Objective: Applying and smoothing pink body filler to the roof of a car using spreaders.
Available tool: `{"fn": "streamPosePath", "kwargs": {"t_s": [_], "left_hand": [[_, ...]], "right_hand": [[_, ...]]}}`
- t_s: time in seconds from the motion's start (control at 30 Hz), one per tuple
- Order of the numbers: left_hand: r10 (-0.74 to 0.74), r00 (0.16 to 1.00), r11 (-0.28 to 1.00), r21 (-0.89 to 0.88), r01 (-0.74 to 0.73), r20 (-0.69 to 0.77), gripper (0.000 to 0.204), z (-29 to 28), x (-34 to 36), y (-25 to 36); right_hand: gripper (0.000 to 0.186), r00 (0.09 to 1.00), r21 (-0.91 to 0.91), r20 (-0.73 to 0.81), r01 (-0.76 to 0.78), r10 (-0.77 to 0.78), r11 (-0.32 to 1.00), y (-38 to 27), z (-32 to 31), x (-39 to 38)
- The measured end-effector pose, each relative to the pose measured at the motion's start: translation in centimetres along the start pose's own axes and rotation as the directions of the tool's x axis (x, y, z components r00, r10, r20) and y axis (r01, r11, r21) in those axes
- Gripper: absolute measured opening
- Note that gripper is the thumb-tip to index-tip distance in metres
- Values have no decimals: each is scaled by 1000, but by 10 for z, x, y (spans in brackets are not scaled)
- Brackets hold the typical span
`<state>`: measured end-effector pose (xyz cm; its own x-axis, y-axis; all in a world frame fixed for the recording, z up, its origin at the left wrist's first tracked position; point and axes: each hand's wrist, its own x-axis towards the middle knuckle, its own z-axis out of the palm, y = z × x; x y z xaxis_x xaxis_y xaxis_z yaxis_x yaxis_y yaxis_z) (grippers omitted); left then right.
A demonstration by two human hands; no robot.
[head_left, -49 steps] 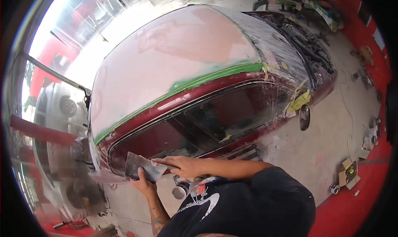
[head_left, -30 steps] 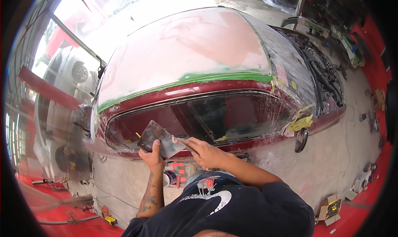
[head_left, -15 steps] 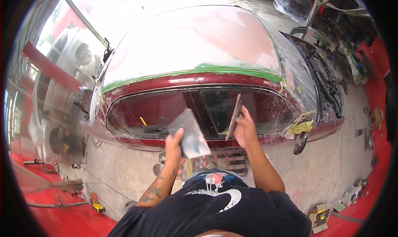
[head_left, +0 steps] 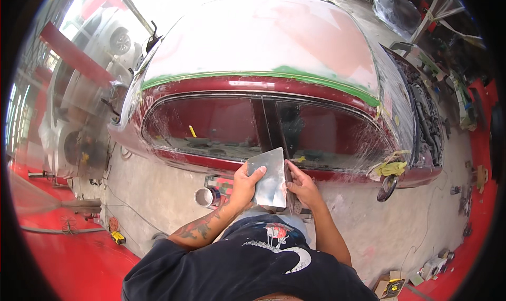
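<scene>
My left hand (head_left: 244, 185) is closed on a shiny grey flat sheet (head_left: 270, 179), thumb on its face. Beside it, my right hand (head_left: 305, 189) grips a thin brownish plate (head_left: 290, 200), seen nearly edge-on and partly covered by the sheet. The sheet's right edge meets or overlaps the plate; I cannot tell if they touch. Both are held in front of my body, just short of a dark red car's side (head_left: 211, 161). The car's roof (head_left: 253, 37) has white and pinkish patches, with green along its near edge.
An open can (head_left: 206, 196) stands low to the left of my left forearm. A side mirror (head_left: 387, 188) with yellow-green masking material (head_left: 390, 168) juts out at the right. Another car (head_left: 87, 106) stands far left. Cables lie on the concrete floor (head_left: 153, 195).
My hands have come together and nearer to my body. The grey sheet has turned more upright and now lies against or over the brownish plate, which has come down from before the window.
</scene>
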<state>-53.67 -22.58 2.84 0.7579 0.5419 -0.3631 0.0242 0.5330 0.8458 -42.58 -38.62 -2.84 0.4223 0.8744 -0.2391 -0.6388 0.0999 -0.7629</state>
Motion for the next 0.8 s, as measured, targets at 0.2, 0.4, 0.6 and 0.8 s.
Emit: {"fn": "streamPosePath", "kwargs": {"t_s": [0.2, 0.4, 0.6, 0.8], "left_hand": [[77, 997, 994, 84, -76, -7, 29, 24, -1, 7], [-120, 957, 883, 469, -19, 265, 28, 60, -19, -30], [-162, 884, 876, 477, -76, 438, 30, 132, -38, -57], [-82, 894, 865, 476, -155, 440, 28, 162, -39, -65]], "right_hand": [[76, 997, 42, -3, 73, -73, 996, 62, -38, -16], [47, 789, 593, -460, 614, -406, 521, -7, -55, -39], [59, 640, 246, -447, 760, -625, 602, 2, -71, -65], [63, 567, -248, -484, 642, -667, 725, 6, -74, -100]]}}
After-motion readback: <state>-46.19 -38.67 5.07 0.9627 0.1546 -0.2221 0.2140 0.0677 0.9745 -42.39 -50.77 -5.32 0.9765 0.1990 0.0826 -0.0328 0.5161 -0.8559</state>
